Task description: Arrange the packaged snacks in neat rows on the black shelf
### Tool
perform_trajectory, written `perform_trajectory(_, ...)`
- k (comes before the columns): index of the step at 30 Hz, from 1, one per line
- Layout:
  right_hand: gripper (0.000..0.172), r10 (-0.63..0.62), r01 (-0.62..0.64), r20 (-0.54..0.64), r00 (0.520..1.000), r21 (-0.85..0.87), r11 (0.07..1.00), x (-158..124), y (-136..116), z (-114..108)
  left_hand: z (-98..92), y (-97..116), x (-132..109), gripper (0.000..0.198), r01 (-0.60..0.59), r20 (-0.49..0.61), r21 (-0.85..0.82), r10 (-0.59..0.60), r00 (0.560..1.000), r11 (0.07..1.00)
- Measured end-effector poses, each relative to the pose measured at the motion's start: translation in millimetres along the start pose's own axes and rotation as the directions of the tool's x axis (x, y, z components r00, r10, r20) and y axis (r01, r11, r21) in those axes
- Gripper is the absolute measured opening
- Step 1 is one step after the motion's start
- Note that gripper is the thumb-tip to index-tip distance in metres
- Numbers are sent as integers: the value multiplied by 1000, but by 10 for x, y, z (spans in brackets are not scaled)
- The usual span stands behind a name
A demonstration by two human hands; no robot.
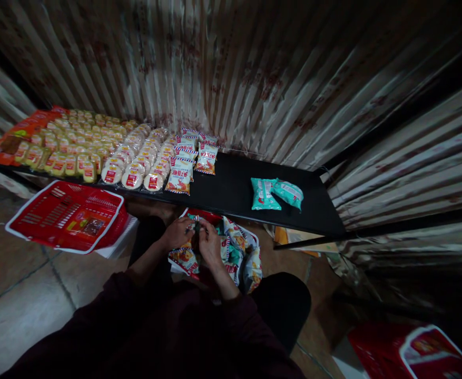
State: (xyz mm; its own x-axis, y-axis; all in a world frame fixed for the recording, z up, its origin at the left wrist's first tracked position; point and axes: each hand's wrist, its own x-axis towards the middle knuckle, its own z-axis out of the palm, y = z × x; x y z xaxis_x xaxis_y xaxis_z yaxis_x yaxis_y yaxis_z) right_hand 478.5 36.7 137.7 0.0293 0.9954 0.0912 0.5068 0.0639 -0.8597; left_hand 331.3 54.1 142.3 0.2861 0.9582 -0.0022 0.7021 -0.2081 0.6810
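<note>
My left hand (179, 233) and my right hand (210, 245) are close together over a red basket (254, 238) between my knees. Their fingers are bent and nearly meet at a teal snack bag (193, 217), which they mostly cover. White-and-orange snack bags (184, 258) lie under and beside my left hand. More printed bags (238, 237) and bits of teal packaging fill the basket's right side. On the black shelf (231, 181) ahead, two teal snack bags (266, 193) lie side by side, touching.
Along the shelf's left part stand rows of yellow wrapped cakes (70, 163), round white wrapped cakes (131, 176) and white-and-orange snack bags (180, 176). An orange package (13, 139) lies at the far left. Red baskets stand on the left (41, 226) and lower right (381, 347). A pleated curtain (231, 68) hangs behind.
</note>
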Motion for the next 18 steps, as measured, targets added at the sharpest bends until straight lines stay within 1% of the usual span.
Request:
perform_trajectory(2, 34, 22, -22, 42, 999, -3, 1000, -66, 17, 13, 1, -28, -162, 49, -47, 143, 60, 38, 989, 997)
perform_trajectory(3, 34, 37, -36, 59, 998, -14, 999, -88, 23, 20, 17, -32, -228, 55, -49, 196, 79, 33, 980, 996)
perform_trajectory(5, 33, 56, -50, 95, 994, -57, 997, -118, 23, 36, 76, -22, -324, 61, -10, 243, 107, -17, 970, 994)
perform_trajectory(8, 33, 60, -36, 161, 985, -146, 989, -146, -8, 64, 199, 9, -381, 66, 101, 216, 138, -129, 968, 985)
perform_trajectory(10, 34, 67, -29, 195, 979, -194, 981, -161, -36, 86, 275, 13, -381, 69, 180, 194, 153, -208, 959, 972)
perform_trajectory(12, 35, 70, -22, 212, 975, -219, 976, -175, -57, 107, 324, -12, -371, 72, 220, 184, 137, -243, 952, 966)
perform_trajectory(15, 36, 86, -41, 213, 973, -207, 977, -183, -59, 135, 325, -84, -352, 67, 202, 155, 19, -202, 967, 979)
perform_trajectory(16, 35, 98, -58, 203, 974, -193, 980, -181, -52, 143, 307, -108, -345, 62, 201, 130, -39, -194, 972, 979)
perform_trajectory(18, 34, 132, -105, 177, 975, -152, 983, -168, -33, 161, 257, -140, -328, 49, 232, 59, -174, -225, 973, 957)
